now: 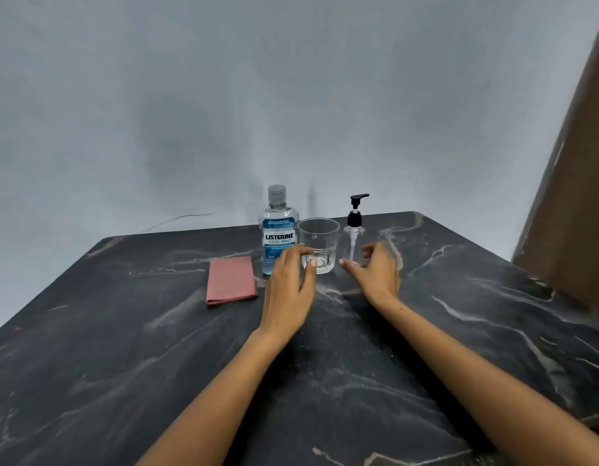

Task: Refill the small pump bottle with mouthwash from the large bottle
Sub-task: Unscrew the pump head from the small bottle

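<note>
A large clear mouthwash bottle (278,227) with a blue label and a clear cap stands upright near the back of the dark marble table (156,348). To its right stand a clear glass tumbler (320,243) and a small clear pump bottle (354,230) with a black pump head. My left hand (291,287) hovers in front of the large bottle and the tumbler, fingers spread, holding nothing. Curved around the near side of the pump bottle's base is my right hand (375,274), fingers apart; I cannot tell whether it touches the bottle.
A folded pink cloth (231,280) lies flat to the left of the mouthwash bottle. A grey wall rises behind the table. A brown wooden panel (577,196) stands at the right edge. A thin wire (177,220) runs behind the table's back left.
</note>
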Available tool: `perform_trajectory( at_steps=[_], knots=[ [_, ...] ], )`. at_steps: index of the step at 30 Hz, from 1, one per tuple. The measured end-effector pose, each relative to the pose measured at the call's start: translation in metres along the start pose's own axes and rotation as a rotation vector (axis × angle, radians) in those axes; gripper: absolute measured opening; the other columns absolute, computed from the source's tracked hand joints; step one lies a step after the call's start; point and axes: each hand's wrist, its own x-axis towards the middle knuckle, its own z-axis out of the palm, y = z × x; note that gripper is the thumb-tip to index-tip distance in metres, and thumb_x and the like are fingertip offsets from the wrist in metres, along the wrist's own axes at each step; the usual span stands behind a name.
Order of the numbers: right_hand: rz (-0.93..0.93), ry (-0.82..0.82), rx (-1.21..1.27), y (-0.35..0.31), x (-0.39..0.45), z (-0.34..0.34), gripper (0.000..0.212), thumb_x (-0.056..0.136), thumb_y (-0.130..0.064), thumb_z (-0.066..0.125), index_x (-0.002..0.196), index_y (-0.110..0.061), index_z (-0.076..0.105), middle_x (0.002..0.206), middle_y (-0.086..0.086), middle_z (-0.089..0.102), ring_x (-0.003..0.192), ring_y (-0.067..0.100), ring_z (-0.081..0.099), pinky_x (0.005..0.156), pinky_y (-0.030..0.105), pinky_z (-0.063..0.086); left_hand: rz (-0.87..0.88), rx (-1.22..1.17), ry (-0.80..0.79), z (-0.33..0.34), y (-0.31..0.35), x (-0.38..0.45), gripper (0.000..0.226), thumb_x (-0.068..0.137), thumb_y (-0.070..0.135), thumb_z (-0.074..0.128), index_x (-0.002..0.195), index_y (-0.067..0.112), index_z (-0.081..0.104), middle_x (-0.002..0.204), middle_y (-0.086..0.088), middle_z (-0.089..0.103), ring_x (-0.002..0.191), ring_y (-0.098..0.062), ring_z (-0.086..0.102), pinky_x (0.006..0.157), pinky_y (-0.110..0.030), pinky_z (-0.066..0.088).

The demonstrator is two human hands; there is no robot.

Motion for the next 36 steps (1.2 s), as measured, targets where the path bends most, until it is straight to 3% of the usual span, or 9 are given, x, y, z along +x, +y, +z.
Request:
perform_trajectory(
  at_steps=[6, 10, 16, 19, 23, 26, 29, 32, 36],
  knots=[
    [0.027, 0.025, -0.017, 0.000, 0.013, 0.005, 0.072, 0.073, -0.043, 0.077, 0.128, -0.011, 0.041, 0.127, 0.005, 0.057, 0.112, 0.026, 0.058, 0.085, 0.041, 0.050, 0.010, -0.001, 0.000, 0.000, -0.002, 0.003, 0.019, 0.098, 0.018, 0.049, 0.114, 0.011, 0.058, 0.119, 0.002, 0.057, 0.111, -0.009, 0.052, 0.090, -0.041, 0.052],
    [-0.005, -0.004, 0.044, -0.001, 0.017, 0.003, 0.061, 0.079, -0.037, 0.073, 0.128, -0.012, 0.047, 0.125, 0.002, 0.063, 0.108, 0.021, 0.062, 0.088, 0.041, 0.051, 0.029, 0.002, -0.008, 0.001, -0.003, 0.003, 0.019, 0.098, 0.018, 0.049, 0.113, 0.011, 0.059, 0.121, 0.001, 0.057, 0.115, -0.010, 0.052, 0.092, -0.043, 0.051],
    [0.050, -0.062, 0.131, -0.002, 0.007, -0.013, 0.051, 0.078, -0.032, 0.076, 0.120, -0.015, 0.052, 0.117, 0.001, 0.065, 0.104, 0.019, 0.062, 0.086, 0.039, 0.051, 0.032, 0.013, -0.015, -0.002, -0.005, 0.003, 0.018, 0.098, 0.019, 0.050, 0.111, 0.012, 0.060, 0.119, 0.001, 0.060, 0.115, -0.012, 0.055, 0.095, -0.041, 0.049],
    [0.075, -0.073, 0.334, -0.009, -0.001, -0.027, 0.049, 0.076, -0.023, 0.079, 0.116, -0.012, 0.053, 0.108, 0.001, 0.065, 0.095, 0.017, 0.061, 0.085, 0.036, 0.052, 0.035, 0.015, 0.004, -0.006, -0.005, 0.006, 0.016, 0.098, 0.018, 0.050, 0.108, 0.014, 0.061, 0.114, 0.005, 0.061, 0.109, -0.010, 0.057, 0.090, -0.031, 0.051],
    [0.050, -0.353, 0.644, -0.030, -0.009, -0.053, 0.042, 0.076, -0.014, 0.078, 0.112, -0.016, 0.055, 0.097, -0.003, 0.065, 0.091, 0.012, 0.063, 0.067, 0.016, 0.053, 0.016, -0.044, 0.037, -0.012, -0.003, 0.008, 0.021, 0.100, 0.023, 0.044, 0.111, 0.015, 0.061, 0.101, 0.007, 0.064, 0.093, -0.009, 0.060, 0.076, -0.008, 0.043],
    [0.030, -0.646, 0.668, -0.037, -0.014, -0.061, 0.038, 0.078, -0.008, 0.074, 0.111, -0.020, 0.059, 0.109, 0.007, 0.067, 0.098, 0.017, 0.066, 0.079, 0.025, 0.058, -0.025, -0.132, 0.011, -0.021, -0.002, 0.009, 0.037, 0.099, 0.031, 0.039, 0.124, 0.011, 0.057, 0.113, 0.005, 0.064, 0.104, 0.002, 0.058, 0.083, -0.004, 0.040],
    [-0.034, -0.870, 0.594, -0.038, -0.018, -0.060, 0.037, 0.079, -0.006, 0.073, 0.109, -0.024, 0.061, 0.111, 0.007, 0.067, 0.100, 0.017, 0.066, 0.090, 0.033, 0.055, -0.114, -0.268, -0.045, -0.029, 0.002, 0.012, 0.054, 0.091, 0.044, 0.039, 0.135, 0.014, 0.050, 0.129, 0.003, 0.060, 0.118, -0.002, 0.055, 0.096, -0.012, 0.043],
    [-0.095, -0.999, 0.543, -0.038, -0.020, -0.061, 0.039, 0.081, -0.006, 0.071, 0.114, -0.025, 0.061, 0.116, 0.007, 0.067, 0.102, 0.013, 0.066, 0.086, 0.026, 0.055, -0.176, -0.366, -0.085, -0.032, 0.007, 0.017, 0.056, 0.089, 0.045, 0.043, 0.134, 0.012, 0.052, 0.131, -0.004, 0.060, 0.122, -0.013, 0.055, 0.104, -0.033, 0.044],
    [-0.114, -1.147, 0.507, -0.038, -0.022, -0.063, 0.047, 0.086, -0.007, 0.066, 0.130, -0.016, 0.054, 0.123, 0.007, 0.065, 0.114, 0.020, 0.062, 0.096, 0.037, 0.052, -0.221, -0.510, -0.121, -0.036, 0.011, 0.020, 0.034, 0.094, 0.027, 0.051, 0.119, 0.008, 0.064, 0.111, -0.007, 0.071, 0.108, -0.015, 0.066, 0.096, -0.027, 0.051]
  ],
)
